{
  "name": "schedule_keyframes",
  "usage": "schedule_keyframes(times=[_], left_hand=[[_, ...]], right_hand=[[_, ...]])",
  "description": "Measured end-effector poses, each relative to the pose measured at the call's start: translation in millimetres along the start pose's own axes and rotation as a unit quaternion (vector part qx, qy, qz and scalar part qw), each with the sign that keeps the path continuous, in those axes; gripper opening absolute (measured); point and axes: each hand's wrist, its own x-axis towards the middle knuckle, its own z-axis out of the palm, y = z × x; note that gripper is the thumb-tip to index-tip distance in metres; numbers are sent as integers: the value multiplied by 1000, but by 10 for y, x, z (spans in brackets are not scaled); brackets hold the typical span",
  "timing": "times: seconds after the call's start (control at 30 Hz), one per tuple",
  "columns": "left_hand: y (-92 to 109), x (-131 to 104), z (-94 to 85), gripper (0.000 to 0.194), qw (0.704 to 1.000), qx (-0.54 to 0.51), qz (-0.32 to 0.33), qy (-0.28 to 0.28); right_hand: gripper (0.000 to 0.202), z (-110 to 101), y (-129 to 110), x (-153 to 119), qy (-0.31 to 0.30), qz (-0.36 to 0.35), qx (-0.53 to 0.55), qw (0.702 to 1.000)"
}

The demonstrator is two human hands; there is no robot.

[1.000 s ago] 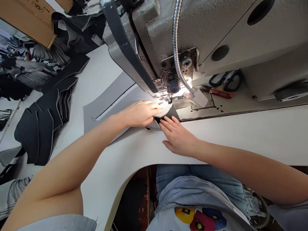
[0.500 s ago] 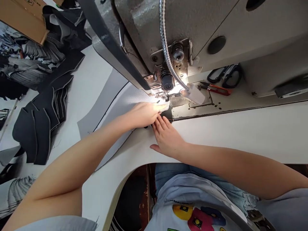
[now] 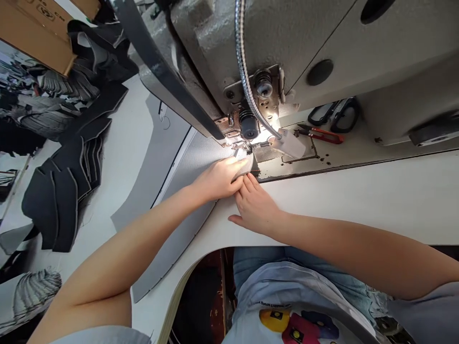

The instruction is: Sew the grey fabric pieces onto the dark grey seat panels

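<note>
A grey fabric piece with dark seam lines runs under the lit needle area of a sewing machine. My left hand is on the fabric just in front of the presser foot, its fingers closed on the folded edge. Touching it on the right is my right hand, its fingers stretched out and fingertips at the edge of the fabric, thumb apart. A small dark piece shows beside the fabric, right of my fingertips.
Black-handled scissors and red thread snips lie on the machine bed at right. Stacks of dark fabric pieces and a cardboard box are at left. The white table has a curved front edge.
The grey fabric has shifted and turned, its lower end now showing nearer the table's front edge. Both hands have moved slightly right. More of the fabric's folded edge shows near the needle.
</note>
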Motion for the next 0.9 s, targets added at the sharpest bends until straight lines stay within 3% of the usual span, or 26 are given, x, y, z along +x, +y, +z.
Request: schedule_keyframes(times=[0.13,0.33,0.57,0.73,0.9], left_hand=[[-90,-12,8,36,999,9,31,3],[-17,34,-19,32,998,47,28,19],[-18,29,-40,32,996,68,54,5],[75,36,-7,27,997,59,44,17],[28,110,66,24,995,27,66,76]], right_hand=[[86,32,-55,50,7,0,7,1000],[73,-8,-153,382,-84,18,20,996],[74,-41,-86,94,-5,7,-31,999],[64,3,-109,84,-21,9,-8,1000],[64,5,-75,223,-29,37,28,999]])
